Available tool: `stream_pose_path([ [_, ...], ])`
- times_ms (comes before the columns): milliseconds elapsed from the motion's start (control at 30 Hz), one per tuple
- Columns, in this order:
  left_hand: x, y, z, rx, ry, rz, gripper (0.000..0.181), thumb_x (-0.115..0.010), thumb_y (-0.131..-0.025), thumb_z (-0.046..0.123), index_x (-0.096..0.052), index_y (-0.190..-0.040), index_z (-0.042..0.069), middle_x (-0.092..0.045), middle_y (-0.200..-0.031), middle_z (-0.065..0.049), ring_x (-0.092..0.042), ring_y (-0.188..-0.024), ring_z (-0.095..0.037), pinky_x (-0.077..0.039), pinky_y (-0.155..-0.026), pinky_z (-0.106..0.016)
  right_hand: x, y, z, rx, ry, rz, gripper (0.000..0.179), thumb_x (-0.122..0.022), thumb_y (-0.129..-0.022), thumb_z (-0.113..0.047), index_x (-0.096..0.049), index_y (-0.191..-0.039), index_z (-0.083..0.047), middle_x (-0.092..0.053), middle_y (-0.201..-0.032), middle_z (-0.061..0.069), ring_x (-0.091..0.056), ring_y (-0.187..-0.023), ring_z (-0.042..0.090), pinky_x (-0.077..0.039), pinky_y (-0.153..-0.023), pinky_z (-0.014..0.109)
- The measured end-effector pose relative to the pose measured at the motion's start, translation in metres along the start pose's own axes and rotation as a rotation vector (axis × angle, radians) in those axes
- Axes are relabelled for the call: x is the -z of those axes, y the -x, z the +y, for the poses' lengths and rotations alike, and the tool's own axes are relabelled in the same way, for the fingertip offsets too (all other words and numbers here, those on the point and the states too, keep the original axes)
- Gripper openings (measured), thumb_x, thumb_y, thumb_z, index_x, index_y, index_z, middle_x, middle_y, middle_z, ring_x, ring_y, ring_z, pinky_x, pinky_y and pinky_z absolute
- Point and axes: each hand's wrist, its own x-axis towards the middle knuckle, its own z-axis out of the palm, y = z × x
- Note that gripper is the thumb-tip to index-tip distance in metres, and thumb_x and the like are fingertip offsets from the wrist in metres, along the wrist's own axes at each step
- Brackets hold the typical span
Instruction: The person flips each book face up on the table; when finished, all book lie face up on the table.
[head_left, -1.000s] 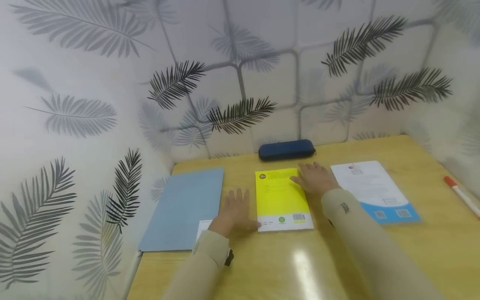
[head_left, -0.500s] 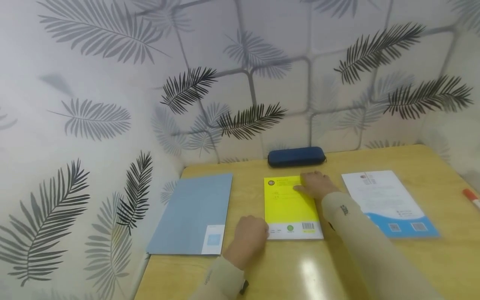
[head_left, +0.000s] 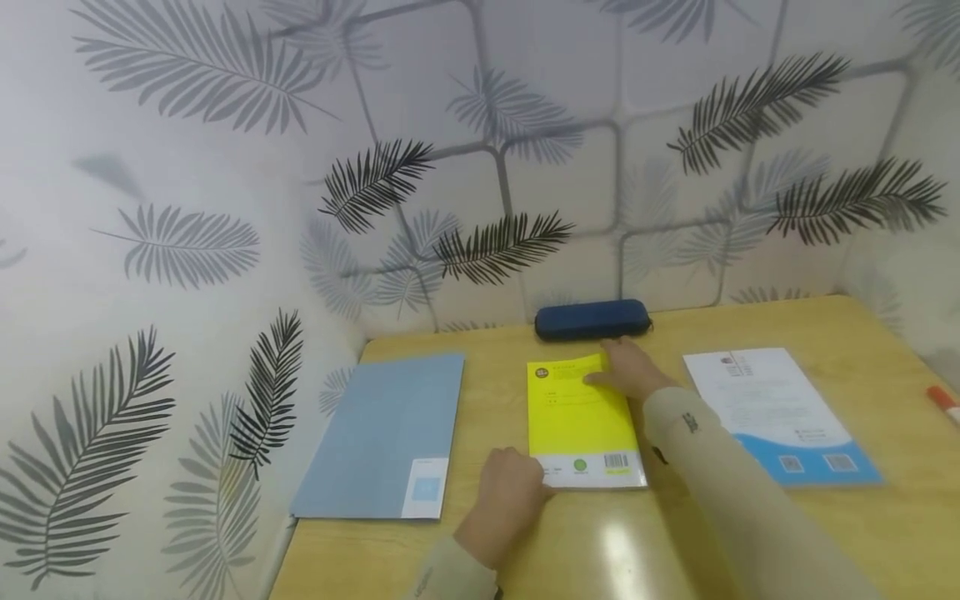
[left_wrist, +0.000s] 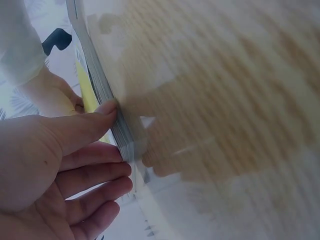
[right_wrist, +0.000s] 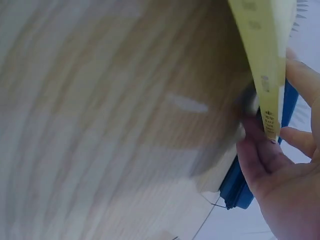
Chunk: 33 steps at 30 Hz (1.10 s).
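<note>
A yellow book (head_left: 577, 417) with a white strip and barcode lies in the middle of the table in the head view. At its near left corner my left hand (head_left: 510, 492) holds on with curled fingers. The left wrist view has that thumb (left_wrist: 85, 129) against the page edges, with the fingers at the corner. My right hand (head_left: 628, 367) grips the far right corner, which bends up slightly. In the right wrist view, the fingers (right_wrist: 257, 160) reach under the yellow spine (right_wrist: 262, 65) and the thumb is on its other side.
A dark blue zip case (head_left: 592, 320) stands behind the book, close to the right fingertips. Left is a blue-grey folder (head_left: 382, 425) with a white label; right, a white and blue printed sheet (head_left: 780, 417). A red-capped marker (head_left: 943, 398) lies at the right edge. A patterned wall (head_left: 480, 167) rises behind.
My left hand has gone from spread fingers beside the book to curled fingers at its near left corner. My right fingers have closed round the far right corner, and it has lifted slightly.
</note>
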Motion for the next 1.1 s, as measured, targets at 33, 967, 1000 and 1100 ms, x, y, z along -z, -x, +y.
stream_pose_path([
  [33, 0.001, 0.000, 0.000, 0.002, 0.005, -0.004, 0.050, -0.070, -0.089, 0.059, -0.080, -0.089, 0.010, -0.055, -0.065, 0.000, -0.047, -0.066, -0.017, -0.047, -0.076, -0.033, 0.001, -0.001, -0.001, -0.005, -0.028, 0.005, 0.085, -0.077, -0.092, -0.040, -0.039, -0.149, 0.011, -0.041, -0.146, 0.037, -0.042, -0.134, 0.051, -0.031, -0.115, 0.061],
  [967, -0.009, 0.001, 0.005, 0.027, 0.222, 0.121, 0.059, -0.079, -0.082, 0.059, -0.066, -0.106, 0.007, -0.057, -0.080, 0.000, -0.044, -0.074, -0.017, -0.044, -0.071, -0.028, 0.024, 0.007, 0.003, -0.035, -0.455, -0.015, 0.057, -0.050, -0.107, -0.020, -0.035, -0.149, 0.016, -0.034, -0.154, 0.036, -0.031, -0.144, 0.050, -0.026, -0.118, 0.060],
  [1000, -0.009, 0.000, 0.005, 0.021, 0.227, 0.130, 0.058, -0.079, -0.082, 0.059, -0.065, -0.106, 0.007, -0.057, -0.079, 0.000, -0.044, -0.073, -0.016, -0.044, -0.069, -0.028, 0.024, 0.007, 0.003, -0.046, -0.452, -0.010, 0.058, -0.050, -0.107, -0.020, -0.035, -0.148, 0.017, -0.034, -0.154, 0.036, -0.032, -0.143, 0.049, -0.027, -0.118, 0.059],
  [1100, -0.008, 0.000, 0.004, 0.013, 0.244, 0.138, 0.051, -0.079, -0.086, 0.053, -0.063, -0.105, 0.008, -0.057, -0.077, 0.000, -0.045, -0.069, -0.016, -0.043, -0.064, -0.028, 0.024, 0.008, 0.004, -0.070, -0.461, 0.005, 0.058, -0.051, -0.107, -0.021, -0.036, -0.148, 0.016, -0.036, -0.153, 0.036, -0.035, -0.142, 0.049, -0.028, -0.118, 0.058],
])
